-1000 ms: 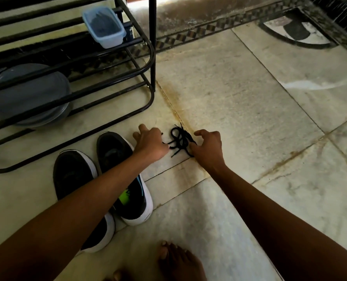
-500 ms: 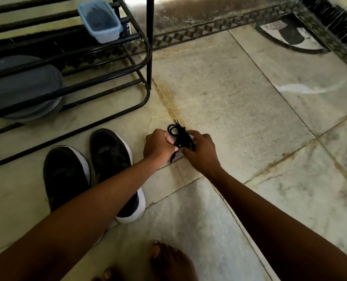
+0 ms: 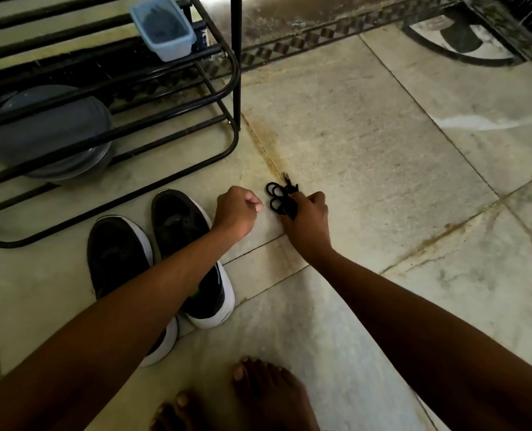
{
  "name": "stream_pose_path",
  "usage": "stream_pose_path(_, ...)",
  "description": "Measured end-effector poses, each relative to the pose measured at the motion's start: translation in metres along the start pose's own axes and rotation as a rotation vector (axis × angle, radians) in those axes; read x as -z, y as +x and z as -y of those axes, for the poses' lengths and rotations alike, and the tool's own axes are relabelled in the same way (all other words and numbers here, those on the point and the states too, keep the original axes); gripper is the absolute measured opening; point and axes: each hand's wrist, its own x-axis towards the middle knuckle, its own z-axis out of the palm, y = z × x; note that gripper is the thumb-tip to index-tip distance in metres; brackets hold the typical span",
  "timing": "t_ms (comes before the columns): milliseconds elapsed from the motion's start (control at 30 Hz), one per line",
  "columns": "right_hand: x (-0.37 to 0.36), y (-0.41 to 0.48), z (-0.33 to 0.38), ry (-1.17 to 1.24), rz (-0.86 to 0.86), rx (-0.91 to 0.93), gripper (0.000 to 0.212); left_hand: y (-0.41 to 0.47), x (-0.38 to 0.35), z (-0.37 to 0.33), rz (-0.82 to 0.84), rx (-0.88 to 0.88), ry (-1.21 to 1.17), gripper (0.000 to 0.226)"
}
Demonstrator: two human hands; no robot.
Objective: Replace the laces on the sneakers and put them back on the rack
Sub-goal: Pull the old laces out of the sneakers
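Note:
Two black sneakers with white soles stand side by side on the floor, the left one (image 3: pixel 118 256) and the right one (image 3: pixel 180 225), both partly under my left forearm. A bundle of black laces (image 3: pixel 278 197) hangs in loops from my right hand (image 3: pixel 305 219), which grips it just above the tiles. My left hand (image 3: pixel 236 213) is curled into a fist a little to the left of the laces, apart from them, and I see nothing in it. The black metal shoe rack (image 3: pixel 230 144) stands behind the sneakers.
On the rack sit a pale blue plastic tub (image 3: pixel 165 29) and a grey round lid or plate (image 3: pixel 50 135). My bare feet (image 3: pixel 258 396) are at the bottom edge. Marble floor tiles (image 3: pixel 383 150) stretch to the right, with a patterned border at the back.
Both hands closed on the laces lying on the floor. The right hand now holds the bundle alone; the left hand has let go and drawn back to the left.

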Motion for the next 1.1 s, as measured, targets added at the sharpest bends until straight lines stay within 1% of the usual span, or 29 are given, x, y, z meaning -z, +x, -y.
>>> stream_pose_path(67,0.003,0.003,-0.001,0.006,-0.017,-0.007,0.047,-0.005,0.003,0.0,0.0,-0.008,0.011,0.013)
stream_pose_path(167,0.007,0.003,0.002,0.003,-0.031,0.017,0.058,-0.016,0.009,-0.001,0.023,-0.052,0.051,0.006)
stream_pose_path(267,0.013,0.002,0.009,-0.06,-0.026,-0.018,0.068,-0.027,0.016,0.0,0.038,-0.093,0.063,0.003)
stream_pose_path(333,0.018,-0.002,0.013,-0.115,-0.063,-0.022,0.066,-0.034,0.02,-0.001,0.03,-0.094,0.03,0.004)
stream_pose_path(400,0.023,-0.005,0.018,-0.091,-0.101,-0.012,0.059,-0.04,0.024,-0.004,0.0,-0.083,-0.037,0.008)
stream_pose_path(467,0.028,-0.009,0.026,0.007,-0.115,0.026,0.053,-0.046,0.03,-0.006,-0.05,-0.091,-0.107,0.011)
stream_pose_path(567,0.037,-0.01,0.049,0.171,-0.138,0.142,0.05,-0.058,0.044,-0.014,-0.151,-0.147,-0.162,0.014)
stream_pose_path(667,0.051,-0.007,0.08,0.335,-0.165,0.262,0.044,-0.066,0.067,-0.027,-0.295,-0.236,-0.236,0.013)
stream_pose_path(767,0.068,-0.002,0.112,0.454,-0.203,0.309,0.038,-0.069,0.097,-0.046,-0.461,-0.311,-0.291,0.007)
stream_pose_path(833,0.079,0.006,0.133,0.508,-0.23,0.345,0.034,-0.07,0.121,-0.059,-0.579,-0.367,-0.316,0.013)
stream_pose_path(933,0.094,0.025,0.165,0.522,-0.255,0.365,0.026,-0.06,0.154,-0.074,-0.661,-0.451,-0.251,0.014)
stream_pose_path(1033,0.102,0.045,0.19,0.469,-0.187,0.373,0.026,-0.037,0.173,-0.078,-0.623,-0.502,-0.075,0.013)
stream_pose_path(1100,0.1,0.06,0.207,0.378,-0.131,0.408,0.029,-0.018,0.182,-0.079,-0.574,-0.521,0.001,0.025)
